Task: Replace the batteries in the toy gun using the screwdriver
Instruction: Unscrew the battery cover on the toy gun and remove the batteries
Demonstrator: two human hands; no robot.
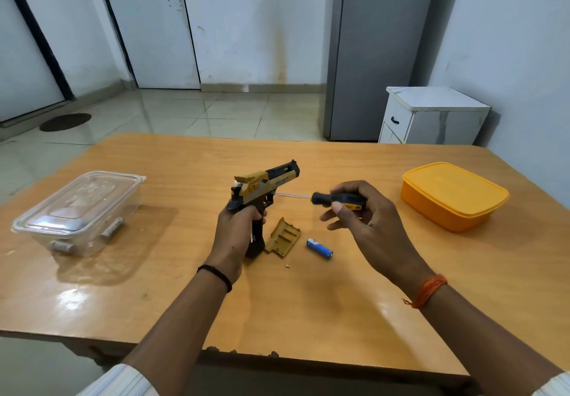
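Near the centre of the frame, the left hand (237, 226) gripped the toy gun (262, 192) by its handle, fingers curled round it, with the butt resting on the desk (185, 287) and the gold-and-black barrel pointing up and to the right. Just right of it, the right hand (367, 220) held the screwdriver (333, 199), thumb and upper fingers curled round its black-and-yellow handle while the lower fingers spread loose. Its thin shaft pointed left, the tip close to the gun's trigger area; whether it touched could not be told. Below the gun lay the gold battery cover (283, 238), inner side up, beside the butt. A blue battery (320, 248) lay just right of the cover, and a tiny screw (287, 266) sat on the wood below them. At the left of the frame stood a clear lidded container (80, 210) holding what seemed to be batteries. At the right stood a closed orange box (453, 195), well apart from the hands.
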